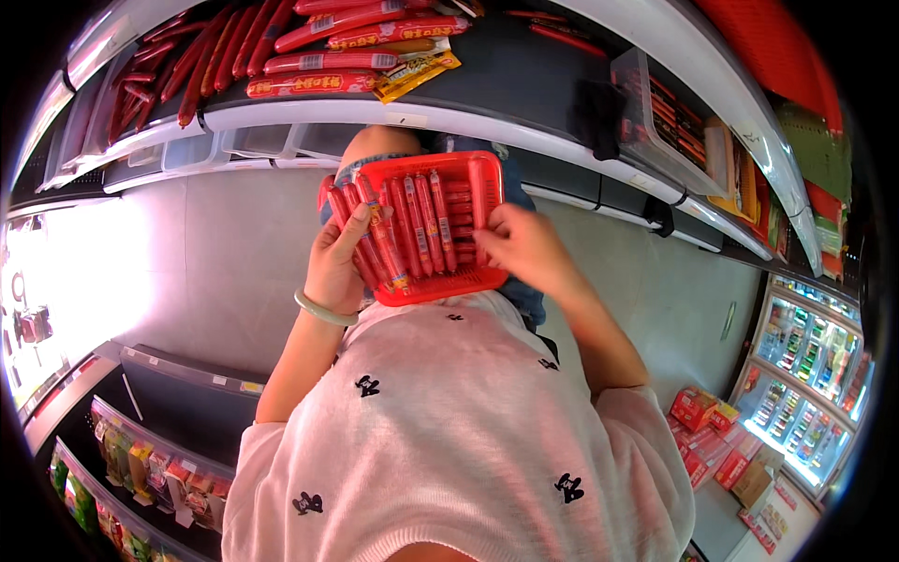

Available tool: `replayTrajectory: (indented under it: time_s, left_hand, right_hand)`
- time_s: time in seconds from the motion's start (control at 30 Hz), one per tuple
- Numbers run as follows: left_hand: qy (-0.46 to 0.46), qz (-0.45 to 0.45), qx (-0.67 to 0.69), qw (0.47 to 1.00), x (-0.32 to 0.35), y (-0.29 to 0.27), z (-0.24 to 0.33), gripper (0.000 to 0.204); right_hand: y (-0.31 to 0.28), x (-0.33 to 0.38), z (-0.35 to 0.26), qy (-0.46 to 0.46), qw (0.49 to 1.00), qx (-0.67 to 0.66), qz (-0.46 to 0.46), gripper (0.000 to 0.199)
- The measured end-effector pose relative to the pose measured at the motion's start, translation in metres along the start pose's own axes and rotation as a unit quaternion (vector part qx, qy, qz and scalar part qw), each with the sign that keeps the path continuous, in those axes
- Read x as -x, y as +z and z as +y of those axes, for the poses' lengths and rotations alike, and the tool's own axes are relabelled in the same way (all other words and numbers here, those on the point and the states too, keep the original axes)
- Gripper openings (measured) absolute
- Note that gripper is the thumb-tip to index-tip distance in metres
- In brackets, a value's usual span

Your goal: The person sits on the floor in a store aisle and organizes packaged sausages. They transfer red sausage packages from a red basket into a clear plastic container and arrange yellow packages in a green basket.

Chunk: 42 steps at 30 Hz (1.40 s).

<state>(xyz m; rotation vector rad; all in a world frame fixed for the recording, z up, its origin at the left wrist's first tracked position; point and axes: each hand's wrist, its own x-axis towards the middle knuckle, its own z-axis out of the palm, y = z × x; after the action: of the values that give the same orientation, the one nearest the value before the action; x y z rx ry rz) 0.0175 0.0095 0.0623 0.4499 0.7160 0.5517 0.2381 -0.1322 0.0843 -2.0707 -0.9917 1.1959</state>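
Note:
A red plastic basket [431, 293] rests at my lap, with several red-wrapped sausages [426, 220] lined up side by side in it. More sausages lie crosswise in a stack toward its right side. My left hand [339, 258], with a pale bangle at the wrist, is closed around several sausages [373, 229] at the basket's left side, its thumb lying over them. On the right, my right hand [526, 245] has its fingers curled together at the lower part of a single upright sausage [482, 187] by the basket's right rim. Its fingertips are partly hidden.
Ahead runs a dark shelf [510, 70] with a white front edge. Loose red sausages [323, 61] and a yellow packet [418, 75] lie on it at left, a clear bin [674, 140] at right. Behind me are a snack rack [154, 464], red cartons [702, 421] and a lit drinks cooler [805, 375].

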Motion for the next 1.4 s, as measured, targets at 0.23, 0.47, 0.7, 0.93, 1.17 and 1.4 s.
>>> replayTrajectory:
  time_s: [0.23,0.47,0.7,0.93,1.17,1.4]
  left_hand:
    - [0.006,0.008,-0.007,1.0,0.001,0.0,-0.003,0.023]
    - [0.011,-0.005,-0.003,1.0,0.001,-0.001,-0.005,0.025]
    - [0.009,0.011,-0.016,1.0,0.002,0.0,-0.003,0.023]
    - [0.016,0.011,-0.016,1.0,-0.001,-0.003,-0.005,0.024]
    - [0.012,0.025,-0.015,1.0,0.001,-0.007,-0.005,0.024]
    - [-0.01,0.017,-0.015,1.0,0.0,-0.002,-0.001,0.024]
  right_hand:
    - [0.048,-0.022,0.009,-0.043,0.95,0.304,0.063,0.022]
    - [0.063,-0.031,0.013,-0.067,0.927,0.364,0.064,0.023]
    - [-0.094,-0.113,-0.043,-0.093,0.913,0.292,0.269,0.031]
    - [-0.195,-0.255,0.049,-0.071,0.793,0.453,0.401,0.031]
    - [-0.184,-0.223,0.016,-0.115,0.889,0.337,0.289,0.033]
    - [-0.12,-0.095,-0.036,-0.122,0.977,-0.049,0.168,0.025]
